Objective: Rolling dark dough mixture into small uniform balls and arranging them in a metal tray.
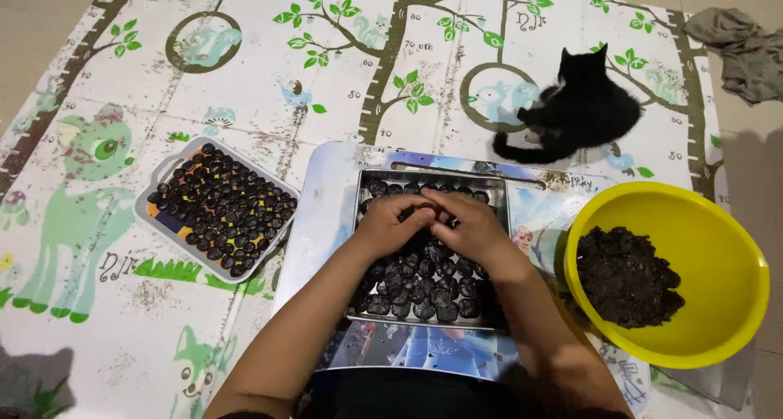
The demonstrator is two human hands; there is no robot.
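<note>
Metal tray [363, 223]: silver, rectangular, right in front of the person on a low picture-printed tabletop [326, 190]; nearly filled with rows of dark round balls [424, 288].
Left hand [391, 221]: over the upper middle of the metal tray, fingers curled inward and meeting the other hand; it seems to be pinching or rolling one dark ball between the fingertips, though the piece itself is mostly hidden.
Right hand [471, 226]: pressed close against the left, fingers bent down onto the same spot; whether it grips the piece alone, I cannot tell.
Yellow bowl [718, 248]: plastic, just beside the tabletop on the person's right; holds a heap of dark crumbly mixture [624, 276] on its near-left side.
Second tray [159, 182]: pale-rimmed, on the floor mat to the left, packed with finished dark balls [222, 207].
Floor mat [269, 84]: white, printed with green trees and animals.
Black cat [575, 109]: lying on the mat just beyond the tabletop's far edge.
Grey cloth [738, 48]: crumpled at the far right, off the mat.
Risk: forearms cross low over the near rows, so a dropped wrist could flatten balls already set; the cat is near enough to step into the metal tray; the bowl's rim sits close to the right elbow and could be knocked.
</note>
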